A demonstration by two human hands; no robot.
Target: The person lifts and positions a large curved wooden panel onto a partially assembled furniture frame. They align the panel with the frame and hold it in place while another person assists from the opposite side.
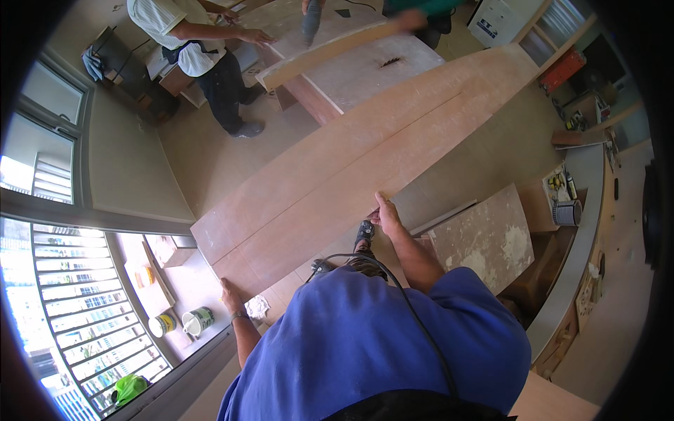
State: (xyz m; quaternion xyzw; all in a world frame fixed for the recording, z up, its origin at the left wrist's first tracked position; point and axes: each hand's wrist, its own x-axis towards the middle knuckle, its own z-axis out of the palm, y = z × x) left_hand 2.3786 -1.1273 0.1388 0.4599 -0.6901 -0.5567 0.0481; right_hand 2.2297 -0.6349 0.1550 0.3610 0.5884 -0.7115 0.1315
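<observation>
One blue shirt, crossed by a dark cable, was seen in the foreground. By the left hand, partly closed, the near left corner of a long brown board was held; its fingers were partly hidden. By the right hand, the near long edge of the same board was gripped farther along, with the fingers curled in. The board was held slantwise above the floor, from lower left to upper right, and was marked by a dark line along its length. Beside its near edge, a dark shoe was exposed. Pale blotches were borne by a panel at the right; at the left, a pale tub and a yellow can were placed near window bars. Beyond, a saw table was partly covered from view by the board; whether any support was given by it could not be told. Farthest, a plank was flanked at its left end by a co-worker.
</observation>
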